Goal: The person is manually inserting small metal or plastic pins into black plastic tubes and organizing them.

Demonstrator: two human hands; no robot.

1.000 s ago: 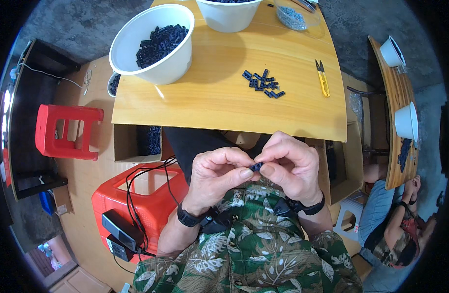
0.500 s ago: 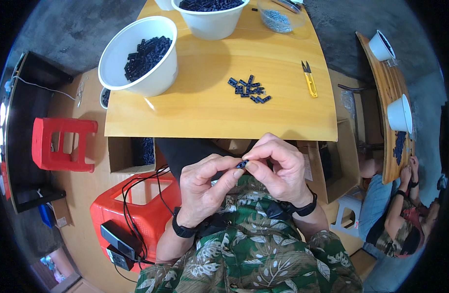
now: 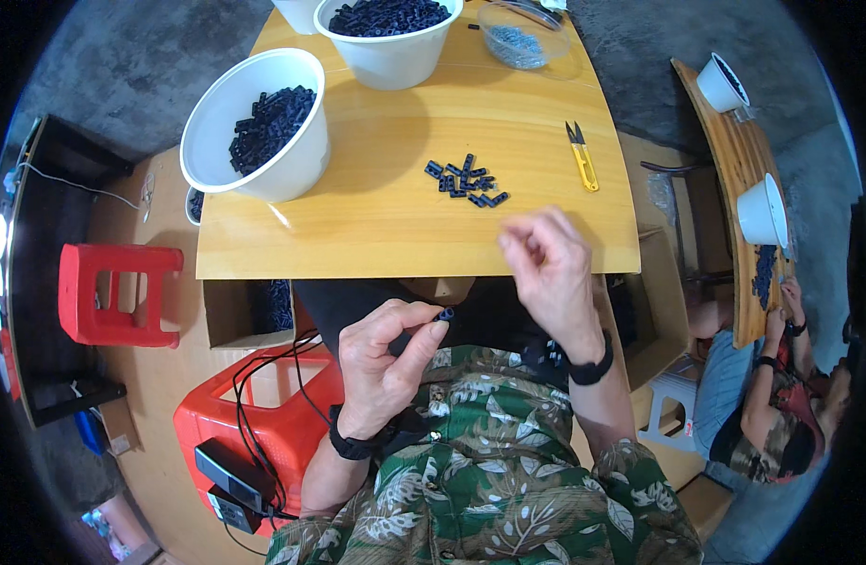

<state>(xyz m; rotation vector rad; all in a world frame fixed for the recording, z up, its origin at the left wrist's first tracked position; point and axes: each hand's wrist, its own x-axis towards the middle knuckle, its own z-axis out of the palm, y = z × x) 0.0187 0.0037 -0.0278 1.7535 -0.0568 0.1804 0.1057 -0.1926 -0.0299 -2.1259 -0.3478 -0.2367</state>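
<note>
Between the thumb and forefinger of my left hand (image 3: 388, 356) is a small dark blue-black plastic piece (image 3: 444, 314), held just below the table's front edge. Its end shows a round hole. Apart from it, my right hand (image 3: 551, 264) hovers over the front edge, its fingers bent and blurred by motion; whether they pinch anything does not show. Beyond that hand, a loose pile of similar dark pieces (image 3: 467, 182) lies on the yellow wooden table (image 3: 376, 226). Yellow-handled thread snips (image 3: 583, 160) rest to the right of the pile.
White tubs (image 3: 306, 169) full of dark pieces stand at the left and back. A clear dish (image 3: 516, 45) holds small silvery parts. Cardboard boxes (image 3: 659, 311) sit under the table, a red stool (image 3: 216, 414) with cables on my left. Another person (image 3: 772, 405) works at the right.
My right hand has let go of the dark piece and moved up and forward toward the pile. My left hand keeps the piece, slightly lower left. The whole view has shifted a little.
</note>
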